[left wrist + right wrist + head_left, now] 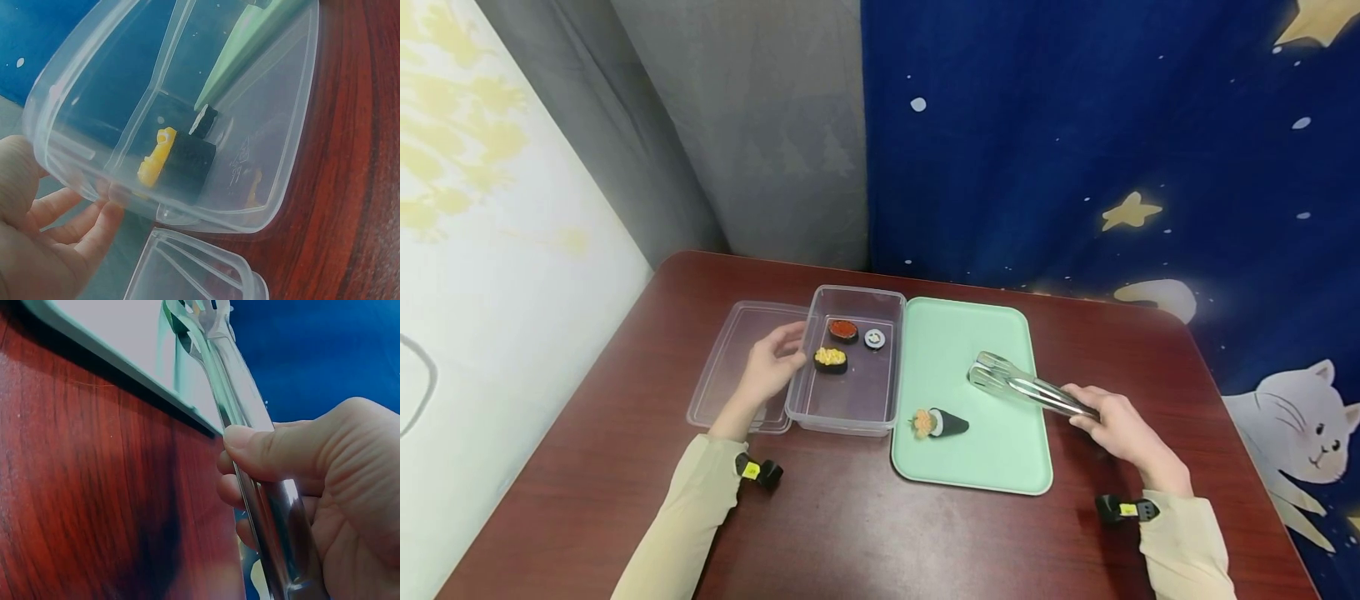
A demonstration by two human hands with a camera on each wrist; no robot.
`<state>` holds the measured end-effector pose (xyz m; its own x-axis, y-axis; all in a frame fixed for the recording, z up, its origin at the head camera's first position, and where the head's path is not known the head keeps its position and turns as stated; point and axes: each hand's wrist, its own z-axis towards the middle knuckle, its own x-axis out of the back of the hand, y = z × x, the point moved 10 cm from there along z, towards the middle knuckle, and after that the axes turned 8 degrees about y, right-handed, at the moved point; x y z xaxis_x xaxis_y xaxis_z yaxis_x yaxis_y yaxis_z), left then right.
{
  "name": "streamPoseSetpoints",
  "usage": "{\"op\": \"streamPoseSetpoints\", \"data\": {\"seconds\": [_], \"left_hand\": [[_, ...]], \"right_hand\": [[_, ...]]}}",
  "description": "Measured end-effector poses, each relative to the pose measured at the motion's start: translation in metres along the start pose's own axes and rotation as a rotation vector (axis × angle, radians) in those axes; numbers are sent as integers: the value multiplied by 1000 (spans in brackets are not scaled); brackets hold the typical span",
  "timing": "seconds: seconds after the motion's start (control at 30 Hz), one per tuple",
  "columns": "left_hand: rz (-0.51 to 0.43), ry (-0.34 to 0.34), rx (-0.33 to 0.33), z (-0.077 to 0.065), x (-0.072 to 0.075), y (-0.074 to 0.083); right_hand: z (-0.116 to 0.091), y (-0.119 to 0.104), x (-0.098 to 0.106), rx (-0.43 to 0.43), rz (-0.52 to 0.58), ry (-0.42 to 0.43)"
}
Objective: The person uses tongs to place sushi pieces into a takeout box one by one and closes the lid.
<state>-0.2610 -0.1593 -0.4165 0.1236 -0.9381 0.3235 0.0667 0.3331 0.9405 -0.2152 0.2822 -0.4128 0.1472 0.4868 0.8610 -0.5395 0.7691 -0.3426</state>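
Observation:
My left hand [772, 364] rests its fingertips against the outer left wall of a clear plastic container [842, 423], fingers loosely bent and not hooked round it. Inside lie a sushi piece with red roe [843, 331], one with yellow topping [831, 360] and a small round roll [874, 338]. My right hand [1116, 425] grips metal tongs [1033, 389] by the handle, thumb on one side and fingers on the other in the right wrist view. The tongs' tips hang over a green tray [973, 325], holding nothing. A dark cone-shaped hand roll [950, 422] with orange topping lies on that tray.
A clear lid [730, 367] lies left of the container, partly under my left hand. The tray stands right beside the container on the dark red wooden table [850, 533]. Curtains [970, 150] hang behind the table's far edge.

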Motion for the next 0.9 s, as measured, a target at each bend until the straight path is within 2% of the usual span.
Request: {"op": "streamPoseSetpoints", "data": {"seconds": [0.2, 0.3, 0.7, 0.77, 0.9], "left_hand": [[5, 9, 6, 10, -2, -29], [16, 13, 1, 12, -2, -34], [10, 16, 5, 12, -2, -34], [-3, 13, 8, 11, -2, -30], [-11, 3, 3, 5, -1, -11]], "right_hand": [[0, 1, 1, 6, 6, 11], [3, 0, 4, 11, 7, 21], [24, -12, 18, 68, 13, 59], [29, -16, 20, 89, 16, 69], [38, -22, 24, 113, 20, 78]]}}
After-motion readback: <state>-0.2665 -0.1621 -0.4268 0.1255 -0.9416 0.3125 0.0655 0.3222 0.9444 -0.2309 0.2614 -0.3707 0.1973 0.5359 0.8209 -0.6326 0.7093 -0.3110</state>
